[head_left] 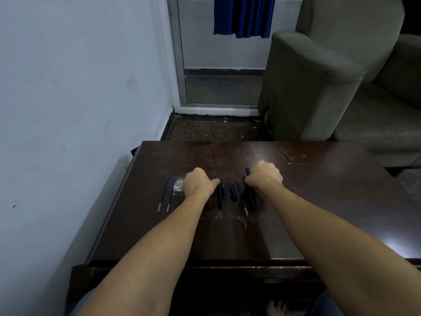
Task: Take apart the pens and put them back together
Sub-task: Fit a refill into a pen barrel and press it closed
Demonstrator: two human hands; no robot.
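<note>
Pen parts lie in a row on the dark wooden table [227,236]. Two blue ink refills [167,193] rest side by side at the left. My left hand [198,184] sits curled, knuckles up, just right of them; what its fingers hold is hidden. Between my hands lie a dark pen barrel [220,198], a blue-tipped piece [224,192] and a short black cap [232,192]. A third refill [242,197] lies beside black barrels [250,199]. My right hand [265,176] is closed around a dark pen part [247,171] that sticks out above the fist.
A pale wall runs along the table's left side. Beyond the far edge are a speckled floor, a glass door with a blue curtain [243,17], and a grey armchair [330,87] at the back right. The table surface is scratched and dusty.
</note>
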